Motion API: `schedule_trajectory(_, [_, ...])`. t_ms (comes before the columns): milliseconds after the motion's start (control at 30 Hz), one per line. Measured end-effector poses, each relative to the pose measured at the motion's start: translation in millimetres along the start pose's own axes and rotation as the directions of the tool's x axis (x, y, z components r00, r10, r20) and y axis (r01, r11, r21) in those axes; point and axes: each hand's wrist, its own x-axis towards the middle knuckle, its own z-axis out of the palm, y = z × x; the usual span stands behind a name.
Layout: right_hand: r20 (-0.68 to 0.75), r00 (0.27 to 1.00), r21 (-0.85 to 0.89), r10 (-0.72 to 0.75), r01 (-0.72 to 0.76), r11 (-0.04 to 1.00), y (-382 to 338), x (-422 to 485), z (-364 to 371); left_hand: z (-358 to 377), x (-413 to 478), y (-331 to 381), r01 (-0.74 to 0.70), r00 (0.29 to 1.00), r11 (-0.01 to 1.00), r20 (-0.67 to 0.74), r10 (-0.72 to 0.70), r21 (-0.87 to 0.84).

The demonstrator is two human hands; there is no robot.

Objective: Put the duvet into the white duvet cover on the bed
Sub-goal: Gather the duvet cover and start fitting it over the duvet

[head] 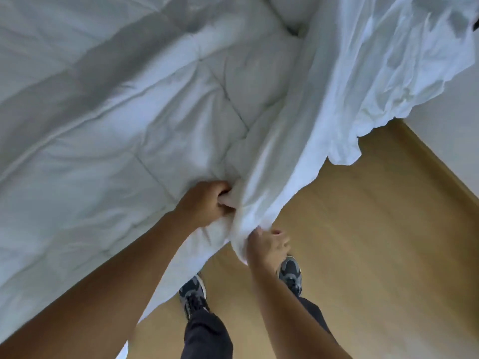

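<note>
A white quilted duvet (134,130) covers the bed across the left and middle of the head view. The thin, wrinkled white duvet cover (363,73) lies over its right side and hangs past the bed's edge. My left hand (207,203) grips a corner of the duvet near the bed's near edge, fingers curled into the padding. Just to its right, my right hand (269,242) pinches the edge of the cover, which runs up from my fingers in a tight fold.
A light wooden floor (375,255) spreads to the right and below the bed. My feet in grey trainers (290,270) stand close to the bed's edge. A white wall (453,138) meets the floor at the right.
</note>
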Motion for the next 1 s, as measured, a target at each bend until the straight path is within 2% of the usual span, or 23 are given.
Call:
schedule_trajectory(33, [-0.323,0.930,0.062,-0.175,0.206,0.977,-16,5,-8,-1,-6,-4,-0.024,0.999,0.999,0.030,0.023,0.042])
schedule_trajectory(67, [-0.569,0.752,0.053,-0.333,0.437,0.898,-38,5,-17,0,-12,-8,-0.057,0.997,0.994,0.060,0.051,0.094])
schedule_trajectory(100, [-0.639,0.612,-0.017,-0.466,0.594,0.804,-63,0,-23,2,-18,-13,-0.078,0.994,0.988,0.089,0.067,0.134])
schedule_trajectory(133, [-0.610,0.572,-0.068,-0.548,0.651,0.756,-88,2,-20,5,-23,-18,-0.105,0.989,0.985,0.118,0.089,0.137])
schedule_trajectory(167, [-0.506,0.621,-0.128,-0.598,0.632,0.765,-109,5,-12,6,-27,-23,-0.114,0.985,0.987,0.141,0.098,0.112])
schedule_trajectory(200, [-0.372,0.715,-0.212,-0.592,0.556,0.804,-125,9,-2,5,-28,-26,-0.116,0.981,0.991,0.166,0.103,0.071])
schedule_trajectory(233, [-0.240,0.813,-0.264,-0.530,0.471,0.842,-136,15,6,3,-28,-29,-0.111,0.973,0.993,0.204,0.103,0.027])
schedule_trajectory(267, [-0.144,0.882,-0.259,-0.449,0.404,0.877,-143,17,13,-1,-27,-31,-0.112,0.965,0.994,0.238,0.113,-0.016])
schedule_trajectory(300, [-0.089,0.906,-0.251,-0.413,0.381,0.890,-146,15,19,-7,-26,-34,-0.111,0.960,0.992,0.253,0.122,-0.059])
schedule_trajectory(367, [0.019,0.868,-0.301,-0.497,0.479,0.825,-144,1,32,-18,-24,-46,-0.054,0.966,0.980,0.239,0.100,-0.193])
schedule_trajectory(433, [0.112,0.770,-0.334,-0.628,0.625,0.706,-138,-19,47,-24,-24,-57,0.043,0.976,0.948,0.218,0.027,-0.315])
schedule_trajectory(500, [0.164,0.700,-0.324,-0.695,0.704,0.632,-131,-38,56,-19,-25,-59,0.060,0.980,0.948,0.200,0.004,-0.312])
schedule_trajectory(567, [0.292,0.659,-0.411,-0.693,0.741,0.532,-119,-47,58,-11,-23,-53,0.071,0.982,0.968,0.187,-0.025,-0.242])
schedule_trajectory(633, [0.383,0.672,-0.503,-0.634,0.727,0.467,-109,-46,53,-10,-19,-49,0.127,0.970,0.961,0.235,-0.068,-0.246])
schedule_trajectory(667, [0.402,0.685,-0.549,-0.607,0.711,0.438,-108,-44,48,-12,-13,-49,0.174,0.957,0.934,0.275,-0.086,-0.312])
schedule_trajectory(700, [0.417,0.699,-0.595,-0.581,0.693,0.407,-108,-41,43,-18,-6,-49,0.252,0.940,0.879,0.319,-0.123,-0.405])
schedule_trajectory(767, [0.442,0.711,-0.633,-0.547,0.679,0.372,-110,-36,38,-36,11,-40,0.423,0.900,0.686,0.360,-0.243,-0.593])
schedule_trajectory(800, [0.448,0.715,-0.630,-0.537,0.679,0.378,-109,-35,39,-45,23,-31,0.438,0.899,0.615,0.316,-0.303,-0.656])
schedule_trajectory(833, [0.443,0.716,-0.607,-0.540,0.683,0.407,-109,-36,40,-53,37,-21,0.410,0.908,0.606,0.244,-0.340,-0.682])
schedule_trajectory(900, [0.445,0.707,-0.556,-0.550,0.699,0.448,-111,-39,39,-64,62,7,0.317,0.938,0.687,0.106,-0.331,-0.654])
schedule_trajectory(967, [0.517,0.668,-0.462,-0.535,0.744,0.483,-118,-37,32,-65,83,33,0.214,0.971,0.814,0.024,-0.239,-0.540])
schedule_trajectory(1000, [0.559,0.636,-0.358,-0.532,0.764,0.537,-123,-33,23,-60,94,39,0.191,0.977,0.869,0.006,-0.212,-0.457])
